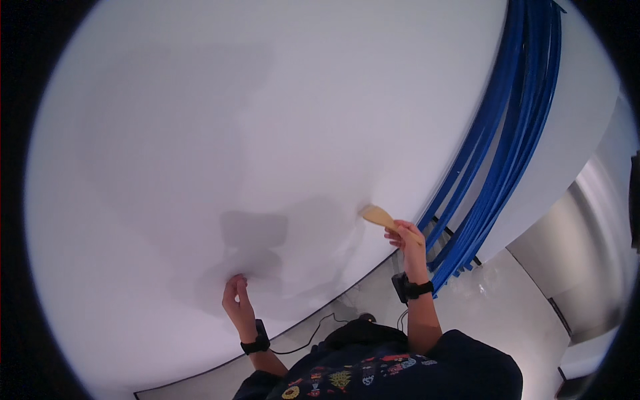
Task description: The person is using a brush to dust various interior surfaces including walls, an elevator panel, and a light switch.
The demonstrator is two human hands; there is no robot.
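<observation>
My right hand (409, 241) is closed around the narrow handle of a tan, flat brush (379, 216). Its flared head points up and left, close to the white wall (320, 120); whether it touches the wall I cannot tell. Lower and to the left, my left hand (238, 300) has thumb and fingers pinched together near the wall. Anything between those fingertips is too small to make out. Black bands with small dark boxes sit on both wrists.
Long blue strips (513, 133) hang in a bundle to my right. A thin black cable (310, 341) runs from my left wrist. Below the wall's dark lower edge lies a pale floor (513, 313). A shiny metallic surface (573, 233) stands at the far right.
</observation>
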